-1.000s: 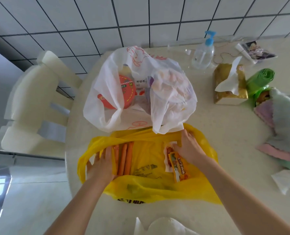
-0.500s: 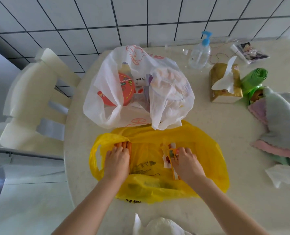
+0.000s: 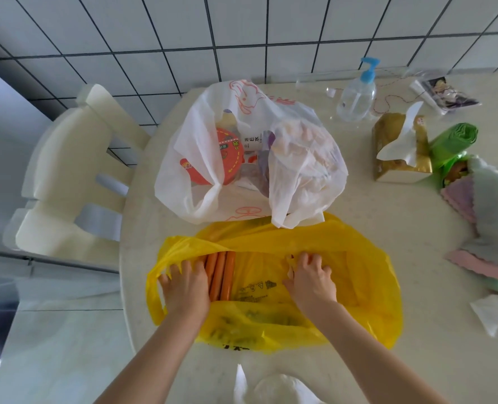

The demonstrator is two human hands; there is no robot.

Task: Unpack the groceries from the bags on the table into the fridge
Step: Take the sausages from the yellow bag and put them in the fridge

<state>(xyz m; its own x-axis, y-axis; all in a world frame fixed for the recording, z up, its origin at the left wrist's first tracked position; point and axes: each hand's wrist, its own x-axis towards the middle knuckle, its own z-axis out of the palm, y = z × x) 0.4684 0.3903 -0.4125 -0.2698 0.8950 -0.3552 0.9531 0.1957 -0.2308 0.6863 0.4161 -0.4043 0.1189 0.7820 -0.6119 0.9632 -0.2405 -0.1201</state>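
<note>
At 6 o'clock, at the near table edge, a crumpled white plastic bag is partly cut off by the frame. Just beyond it lies the yellow bag, opened flat with both hands inside its mouth. The left hand, at 8 o'clock, rests palm down with fingers spread and only lightly bent on the bag's left lip, touching the side of the orange sausages, which lie side by side and are not lifted. The right hand, at 5 o'clock, has its fingers curled down into the folds; it appears to pinch a small white-edged packet or the plastic itself, but the hand hides which. Farther off, at 12 o'clock, the white bag touches the yellow one and holds a red-lidded tub, a labelled carton and other wrapped goods. At 2 o'clock stand a pump bottle, a gold tissue box and a green roll, with folded cloths at 3 o'clock and a cream chair at 10 o'clock. No fridge is in view. Judged from this, unpacking has barely begun: both bags remain stocked, and every item has yet to be carried away.
</note>
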